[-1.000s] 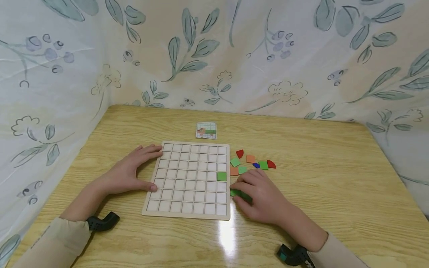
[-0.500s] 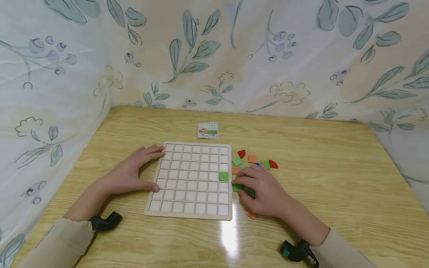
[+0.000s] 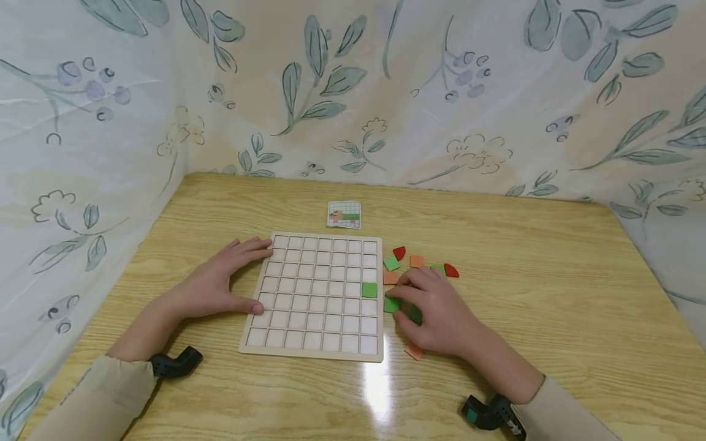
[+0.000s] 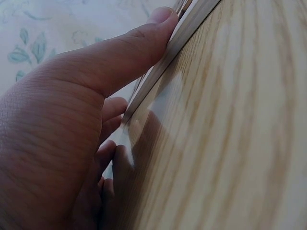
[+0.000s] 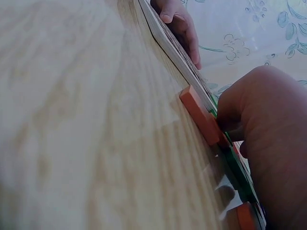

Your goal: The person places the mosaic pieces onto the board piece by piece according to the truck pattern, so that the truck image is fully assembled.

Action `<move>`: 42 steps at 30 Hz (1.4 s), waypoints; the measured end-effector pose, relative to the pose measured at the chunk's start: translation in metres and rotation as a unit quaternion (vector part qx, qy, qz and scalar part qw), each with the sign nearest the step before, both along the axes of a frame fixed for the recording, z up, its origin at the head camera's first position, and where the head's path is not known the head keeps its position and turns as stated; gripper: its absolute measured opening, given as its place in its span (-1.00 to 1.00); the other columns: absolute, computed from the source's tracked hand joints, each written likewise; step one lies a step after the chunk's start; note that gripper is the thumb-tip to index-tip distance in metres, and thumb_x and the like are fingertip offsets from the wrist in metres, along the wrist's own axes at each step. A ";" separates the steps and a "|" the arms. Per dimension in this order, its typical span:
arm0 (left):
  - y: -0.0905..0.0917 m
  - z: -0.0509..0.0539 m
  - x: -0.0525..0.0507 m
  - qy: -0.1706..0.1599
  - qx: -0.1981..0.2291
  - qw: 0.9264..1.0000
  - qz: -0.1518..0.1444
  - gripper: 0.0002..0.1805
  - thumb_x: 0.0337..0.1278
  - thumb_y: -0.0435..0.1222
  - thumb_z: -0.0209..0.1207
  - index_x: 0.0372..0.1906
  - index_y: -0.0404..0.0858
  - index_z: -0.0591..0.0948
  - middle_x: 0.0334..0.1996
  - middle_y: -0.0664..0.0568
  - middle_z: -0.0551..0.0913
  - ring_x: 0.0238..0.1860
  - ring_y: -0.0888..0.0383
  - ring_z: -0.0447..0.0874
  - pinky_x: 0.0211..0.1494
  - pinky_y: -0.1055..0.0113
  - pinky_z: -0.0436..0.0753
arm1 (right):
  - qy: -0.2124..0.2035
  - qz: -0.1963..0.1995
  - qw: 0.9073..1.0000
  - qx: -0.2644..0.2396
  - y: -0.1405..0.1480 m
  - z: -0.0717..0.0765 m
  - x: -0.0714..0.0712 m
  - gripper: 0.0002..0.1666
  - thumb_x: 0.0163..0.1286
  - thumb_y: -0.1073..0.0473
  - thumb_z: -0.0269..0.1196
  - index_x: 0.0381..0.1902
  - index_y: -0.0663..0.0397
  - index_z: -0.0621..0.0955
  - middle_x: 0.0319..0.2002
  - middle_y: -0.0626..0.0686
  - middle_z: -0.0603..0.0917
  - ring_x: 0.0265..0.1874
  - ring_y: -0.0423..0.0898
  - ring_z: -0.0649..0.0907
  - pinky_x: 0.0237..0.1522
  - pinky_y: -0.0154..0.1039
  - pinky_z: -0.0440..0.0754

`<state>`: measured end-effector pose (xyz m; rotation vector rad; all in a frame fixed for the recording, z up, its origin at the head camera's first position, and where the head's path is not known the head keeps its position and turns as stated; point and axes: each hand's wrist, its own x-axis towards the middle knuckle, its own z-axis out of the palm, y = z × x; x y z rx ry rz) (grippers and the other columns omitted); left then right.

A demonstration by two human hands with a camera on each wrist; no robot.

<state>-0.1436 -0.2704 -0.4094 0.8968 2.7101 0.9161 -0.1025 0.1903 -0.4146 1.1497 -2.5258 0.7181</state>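
Note:
A wooden grid board (image 3: 311,355) lies flat on the table, with one green square tile (image 3: 369,290) in its rightmost column. At the board's left edge my left hand (image 3: 212,285) is spread, its thumb resting on the rim and its fingertips touching the upper left side. Just off the right edge, my right hand (image 3: 441,309) has index finger and thumb at a loose green square tile (image 3: 392,304), apparently pinching it. Under that hand another dark green piece (image 3: 413,314) is partly covered. The right wrist view hides the fingertips behind the curled hand.
Beyond the board lies a small picture card (image 3: 344,215). Loose pieces sit right of the board: red quarter-rounds (image 3: 451,270), orange squares (image 3: 417,261) and a light green square (image 3: 391,263). An orange piece (image 3: 413,350) lies below the right hand. Patterned cloth (image 3: 419,122) hangs behind.
My right hand has shifted slightly away from me, and the green tile at its fingertips has moved the same way. An orange piece has come into view below it. The left hand stays put.

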 end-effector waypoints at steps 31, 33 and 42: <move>-0.001 -0.004 0.001 -0.004 0.006 1.000 0.002 0.17 -0.01 0.21 0.64 0.68 -0.10 0.40 0.73 -0.04 0.21 0.74 -0.25 -0.02 0.79 -0.19 -0.19 | 0.036 0.035 0.998 -0.025 -0.004 -0.001 0.000 -0.70 0.29 0.18 0.44 -0.01 0.03 0.85 -0.11 -0.09 0.73 -0.08 -0.07 0.63 -0.07 -0.11 0.51; -0.001 -0.004 0.002 -0.004 0.006 1.000 0.002 0.18 -0.02 0.21 0.64 0.68 -0.11 0.40 0.73 -0.04 0.21 0.74 -0.25 -0.02 0.79 -0.19 -0.19 | 0.036 0.041 0.998 -0.027 -0.006 -0.001 0.000 -0.70 0.30 0.18 0.44 -0.01 0.04 0.85 -0.09 -0.07 0.73 -0.08 -0.06 0.63 -0.06 -0.10 0.52; 0.000 -0.003 0.001 0.004 0.003 1.000 0.000 0.19 -0.03 0.21 0.65 0.68 -0.14 0.40 0.72 -0.06 0.23 0.74 -0.25 0.01 0.80 -0.14 -0.18 | 0.036 0.053 0.998 -0.026 -0.019 0.002 -0.002 -0.68 0.29 0.19 0.47 0.00 0.08 0.86 -0.06 -0.04 0.73 -0.07 -0.04 0.62 -0.04 -0.08 0.50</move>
